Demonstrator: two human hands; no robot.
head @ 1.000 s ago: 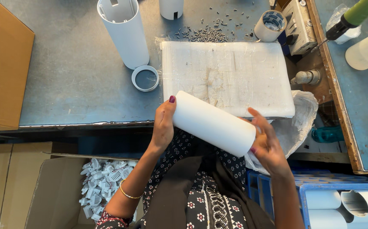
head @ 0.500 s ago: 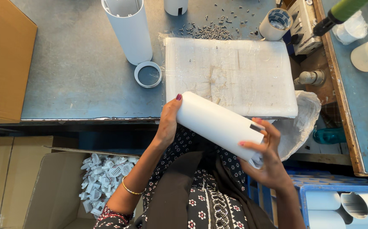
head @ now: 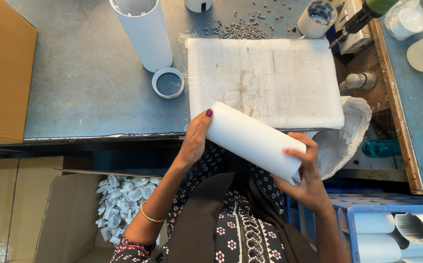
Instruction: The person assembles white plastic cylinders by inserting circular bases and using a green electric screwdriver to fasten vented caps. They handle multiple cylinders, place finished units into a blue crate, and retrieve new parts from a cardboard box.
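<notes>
A thin gold bangle, dark red nail polish, black floral-print dress.

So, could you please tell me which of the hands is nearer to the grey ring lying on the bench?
Left. The left hand grips the white tube's upper end, just below and right of the grey ring. The right hand holds the tube's lower end, much farther right.

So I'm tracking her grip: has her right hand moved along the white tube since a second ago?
Yes. The right hand slid from the side of the white tube to cup its lower end, nearer the blue crate.
</notes>
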